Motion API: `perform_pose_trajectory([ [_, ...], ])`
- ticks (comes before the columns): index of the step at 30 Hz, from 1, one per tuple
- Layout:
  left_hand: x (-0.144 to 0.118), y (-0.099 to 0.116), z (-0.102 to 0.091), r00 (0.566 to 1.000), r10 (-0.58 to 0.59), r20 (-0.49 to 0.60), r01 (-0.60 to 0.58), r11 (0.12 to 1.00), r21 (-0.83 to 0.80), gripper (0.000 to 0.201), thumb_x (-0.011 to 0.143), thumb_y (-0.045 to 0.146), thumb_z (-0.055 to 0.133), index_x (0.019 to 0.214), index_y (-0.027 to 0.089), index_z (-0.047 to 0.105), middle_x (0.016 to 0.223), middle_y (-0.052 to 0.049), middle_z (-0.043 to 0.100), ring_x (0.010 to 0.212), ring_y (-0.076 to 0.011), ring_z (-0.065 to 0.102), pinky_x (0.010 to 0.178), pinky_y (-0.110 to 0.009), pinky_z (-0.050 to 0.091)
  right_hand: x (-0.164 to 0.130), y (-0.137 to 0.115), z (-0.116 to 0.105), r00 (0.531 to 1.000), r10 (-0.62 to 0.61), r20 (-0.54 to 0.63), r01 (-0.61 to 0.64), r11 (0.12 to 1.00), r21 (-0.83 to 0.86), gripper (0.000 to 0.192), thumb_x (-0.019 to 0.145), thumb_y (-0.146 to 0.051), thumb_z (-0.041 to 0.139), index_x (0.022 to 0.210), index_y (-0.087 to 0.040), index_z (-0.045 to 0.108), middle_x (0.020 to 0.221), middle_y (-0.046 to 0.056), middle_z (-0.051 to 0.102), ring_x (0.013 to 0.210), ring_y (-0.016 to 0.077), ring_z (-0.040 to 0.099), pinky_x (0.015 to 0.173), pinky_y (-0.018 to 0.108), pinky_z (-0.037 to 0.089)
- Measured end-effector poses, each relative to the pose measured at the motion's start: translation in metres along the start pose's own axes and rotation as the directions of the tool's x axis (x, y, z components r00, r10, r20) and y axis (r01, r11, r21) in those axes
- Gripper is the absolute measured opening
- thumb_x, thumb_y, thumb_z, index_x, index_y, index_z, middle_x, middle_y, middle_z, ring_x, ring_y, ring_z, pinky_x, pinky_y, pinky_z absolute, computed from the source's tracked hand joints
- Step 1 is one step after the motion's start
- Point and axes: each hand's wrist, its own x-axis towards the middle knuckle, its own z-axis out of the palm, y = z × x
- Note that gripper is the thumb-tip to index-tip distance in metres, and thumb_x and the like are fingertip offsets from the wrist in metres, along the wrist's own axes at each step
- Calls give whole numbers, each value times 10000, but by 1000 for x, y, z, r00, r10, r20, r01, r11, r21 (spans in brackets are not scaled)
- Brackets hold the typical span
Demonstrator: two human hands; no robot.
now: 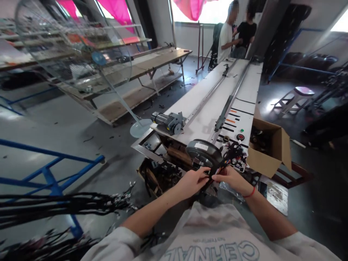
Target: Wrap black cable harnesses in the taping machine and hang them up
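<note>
An open cardboard box (269,150) is seen right of the long white worktop (206,116). A standing fan (73,47) is placed at the left, a stool (297,96) at the right, and two people (236,32) are seen beyond.

Bright window (209,11) glare, blown out; edges warped, foreground blurred.

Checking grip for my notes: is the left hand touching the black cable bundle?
Touching. The head view shows the left hand fingertips pinching the black cable bundle.
</note>
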Motion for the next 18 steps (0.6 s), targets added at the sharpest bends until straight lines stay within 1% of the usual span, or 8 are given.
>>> perform_pose_trajectory([
  [1, -3, -2, -2, 999, 11, 38, -13, 999, 51, 414, 930, 201, 495, 1340, 177, 548, 909, -26, 788, 802, -182, 738, 738, -246, 539, -1, 3, 3, 1000, 9, 5, -9, 1000, -4, 371, 705, -483, 836, 754, -150, 679, 673, 7, 632, 606, 120, 533, 589, 252, 451],
  [3, -6, -3, -1, 997, 21, 72, -35, 978, 205, 482, 912, 189, 487, 1393, 156, 495, 853, -36, 776, 741, -201, 729, 684, -260, 529, -3, 9, 9, 1000, 20, 13, -20, 1000, 6, 380, 704, -483, 838, 777, -145, 682, 695, 13, 642, 624, 125, 548, 601, 255, 455],
  [5, -7, -1, 2, 997, 27, 69, -49, 943, 330, 546, 873, 188, 520, 1415, 150, 471, 856, -50, 769, 713, -211, 723, 653, -261, 518, -4, 15, 14, 1000, 8, 28, -9, 999, 40, 400, 688, -472, 852, 852, -141, 698, 765, 29, 671, 687, 145, 587, 650, 270, 477],
  [7, -5, 2, 4, 999, 33, 43, -46, 929, 367, 602, 833, 194, 562, 1426, 168, 461, 844, -37, 765, 701, -203, 715, 642, -249, 505, -5, 20, 19, 999, -8, 46, 4, 997, 76, 420, 682, -449, 862, 924, -143, 703, 846, 46, 692, 762, 163, 614, 704, 285, 492],
  [10, 0, 6, 2, 1000, 31, 0, -30, 967, 251, 621, 817, 212, 594, 1424, 193, 464, 739, 19, 739, 648, -167, 677, 620, -218, 470, -8, 23, 23, 998, 0, 59, -6, 995, 98, 415, 682, -449, 862, 912, -142, 703, 870, 53, 692, 765, 157, 609, 713, 282, 487],
  [14, 11, 3, -9, 1000, -2, -13, 1, 1000, -23, 539, 863, 252, 572, 1391, 162, 509, 543, 77, 618, 522, -123, 562, 556, -195, 402, -11, 22, 25, 1000, 5, -17, -3, 991, 132, 399, 646, -454, 864, 821, -137, 696, 756, 23, 660, 673, 130, 561, 670, 264, 470],
  [16, 17, -3, -13, 998, -3, 64, 13, 990, -143, 480, 900, 303, 543, 1350, 137, 541, 566, 59, 631, 539, -126, 568, 559, -202, 412, -10, 22, 28, 997, 9, -71, 1, 990, 142, 357, 634, -429, 854, 741, -137, 680, 669, 4, 622, 601, 114, 517, 608, 250, 448],
  [18, 24, -7, -13, 987, 23, 158, 18, 967, -255, 424, 948, 360, 468, 1278, 119, 579, 740, -12, 716, 662, -145, 637, 617, -222, 464, -6, 24, 34, 991, -3, -134, 20, 992, 121, 311, 622, -389, 839, 685, -142, 662, 630, -5, 602, 575, 113, 500, 581, 248, 438],
])
